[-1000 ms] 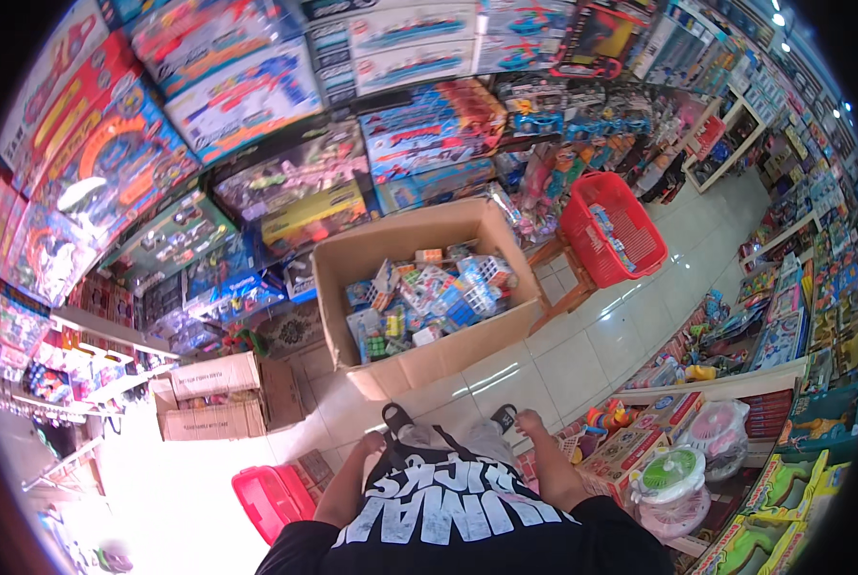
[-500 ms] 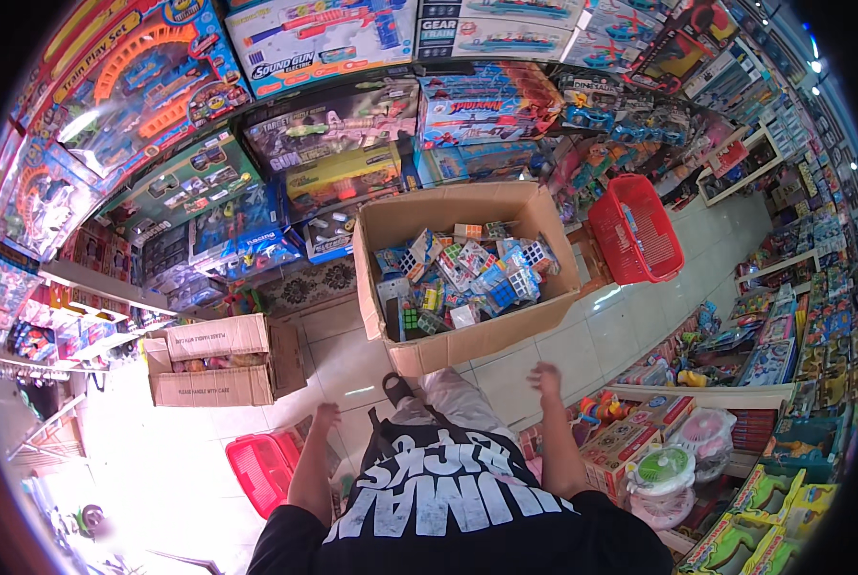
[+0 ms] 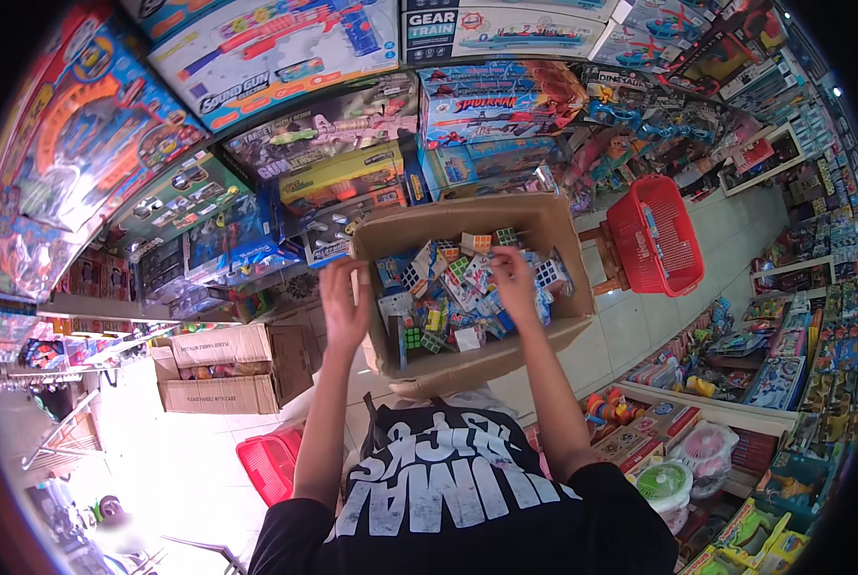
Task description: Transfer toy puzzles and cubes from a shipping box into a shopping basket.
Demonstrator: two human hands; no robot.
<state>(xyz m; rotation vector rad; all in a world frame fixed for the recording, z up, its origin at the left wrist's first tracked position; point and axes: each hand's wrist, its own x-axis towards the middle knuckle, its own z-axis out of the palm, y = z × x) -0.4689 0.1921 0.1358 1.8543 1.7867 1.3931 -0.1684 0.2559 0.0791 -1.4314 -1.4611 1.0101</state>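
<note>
A large open cardboard box [image 3: 467, 376] stands in front of me, filled with puzzle cubes in clear and blue packaging. One orange-and-white cube [image 3: 476, 243] lies near its far side, and a green-and-black cube [image 3: 413, 338] near its left end. My left hand [image 3: 345, 305] is at the box's left wall, fingers extended and apart, holding nothing; whether it touches the cardboard is unclear. Over the right part of the contents hangs my right hand [image 3: 515, 287], its fingers slightly bent and spread. Nothing shows in its grasp, and it partly covers the packaged cubes below.
Shelves of boxed toys rise behind the box, among them a yellow toy box [image 3: 343, 178]. To the right stands a red plastic basket [image 3: 651, 240] on a wooden stool. A smaller cardboard box [image 3: 223, 395] and another red basket [image 3: 268, 470] sit at the left.
Both hands have moved forward from beside my body, the left to the box's left wall and the right over the cubes. The view has shifted slightly, and I stand closer to the box.
</note>
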